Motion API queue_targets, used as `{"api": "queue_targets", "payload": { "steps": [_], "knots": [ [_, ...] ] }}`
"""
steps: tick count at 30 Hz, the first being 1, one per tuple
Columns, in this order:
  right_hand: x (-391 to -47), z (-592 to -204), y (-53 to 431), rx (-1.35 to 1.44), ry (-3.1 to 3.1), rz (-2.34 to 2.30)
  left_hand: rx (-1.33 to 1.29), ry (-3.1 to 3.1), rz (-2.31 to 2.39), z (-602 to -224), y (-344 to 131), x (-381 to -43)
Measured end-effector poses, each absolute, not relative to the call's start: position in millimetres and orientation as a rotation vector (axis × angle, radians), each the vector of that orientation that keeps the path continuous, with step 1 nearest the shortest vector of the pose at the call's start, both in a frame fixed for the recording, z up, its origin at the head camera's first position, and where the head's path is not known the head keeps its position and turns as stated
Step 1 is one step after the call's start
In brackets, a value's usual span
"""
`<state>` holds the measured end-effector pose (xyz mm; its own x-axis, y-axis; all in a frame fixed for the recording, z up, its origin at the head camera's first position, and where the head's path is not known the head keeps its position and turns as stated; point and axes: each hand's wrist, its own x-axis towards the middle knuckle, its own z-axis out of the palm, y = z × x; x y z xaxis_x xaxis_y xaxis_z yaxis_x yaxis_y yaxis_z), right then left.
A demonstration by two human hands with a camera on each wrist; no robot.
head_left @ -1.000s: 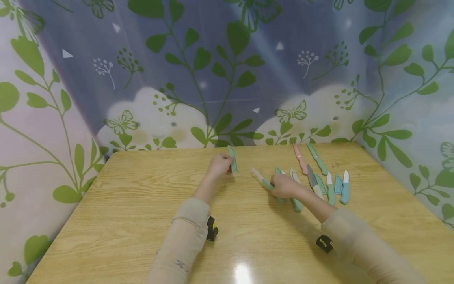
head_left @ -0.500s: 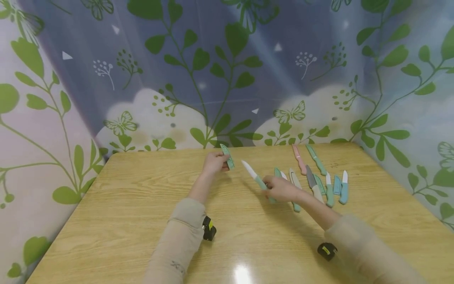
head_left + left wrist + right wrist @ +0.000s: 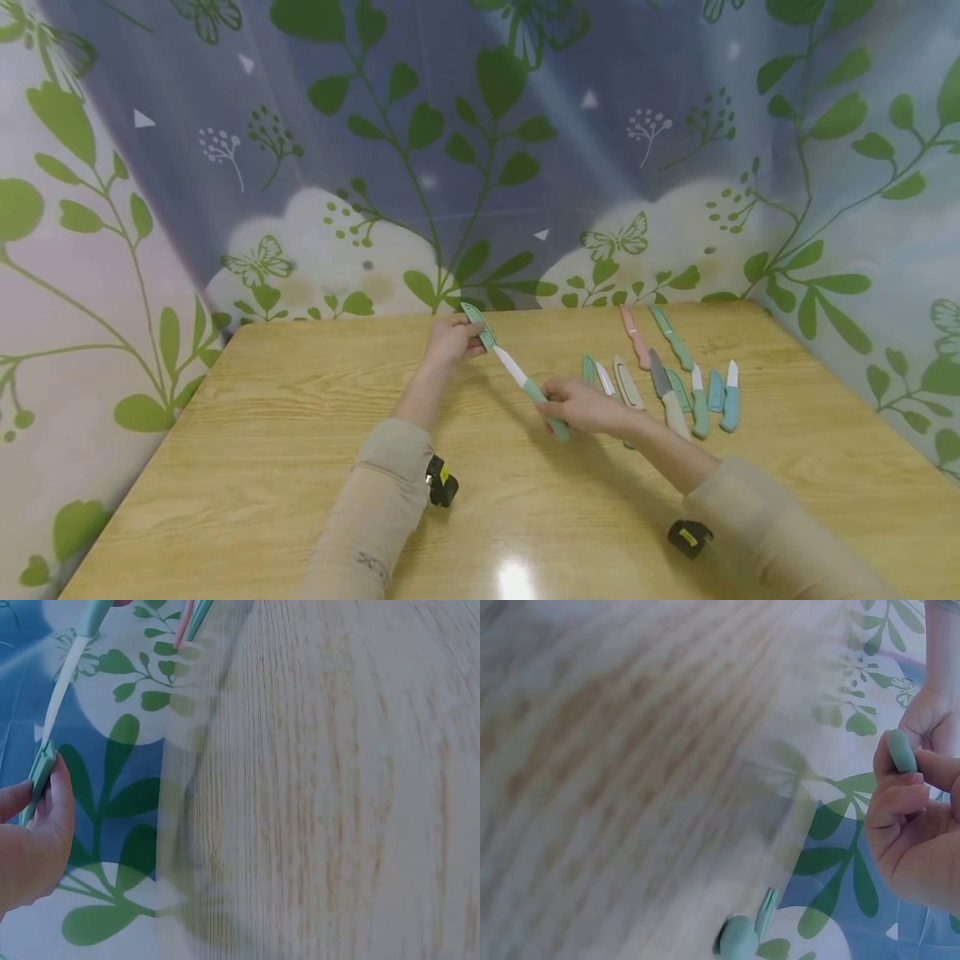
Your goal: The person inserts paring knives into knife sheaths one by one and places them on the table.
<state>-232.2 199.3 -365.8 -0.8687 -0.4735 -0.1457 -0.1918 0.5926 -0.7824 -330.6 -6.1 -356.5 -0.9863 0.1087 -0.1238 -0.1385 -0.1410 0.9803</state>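
My left hand (image 3: 452, 340) pinches a green knife sheath (image 3: 480, 327), held tilted above the far part of the table. In my right hand (image 3: 581, 405) is a knife (image 3: 534, 389) with a green handle and a white blade. The blade tip meets the sheath's open end; the left wrist view shows the tip of the knife (image 3: 60, 694) at the mouth of the sheath (image 3: 41, 772). Whether the tip is inside cannot be made out. In the right wrist view the right hand (image 3: 915, 832) holds the green handle (image 3: 901, 751) between thumb and fingers.
On the wooden table (image 3: 300, 467), right of my right hand, lie a pink knife (image 3: 634, 337), a grey-bladed knife (image 3: 667, 392), a blue knife (image 3: 730, 398), a blue sheath (image 3: 716, 390) and several green knives and sheaths. A patterned curtain (image 3: 375, 167) hangs behind.
My right hand has lifted the green-handled knife and brought it left, its blade tip now at the sheath. My left hand has moved slightly left, tilting the sheath toward the knife.
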Motion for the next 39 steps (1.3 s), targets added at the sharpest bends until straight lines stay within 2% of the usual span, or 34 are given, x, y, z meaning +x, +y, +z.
{"api": "queue_targets", "payload": {
  "steps": [39],
  "knots": [
    [-235, -371, 189, -0.478, 2.376, -1.338, 0.049, 1.886, 2.186, -357, -3, -324]
  ]
}}
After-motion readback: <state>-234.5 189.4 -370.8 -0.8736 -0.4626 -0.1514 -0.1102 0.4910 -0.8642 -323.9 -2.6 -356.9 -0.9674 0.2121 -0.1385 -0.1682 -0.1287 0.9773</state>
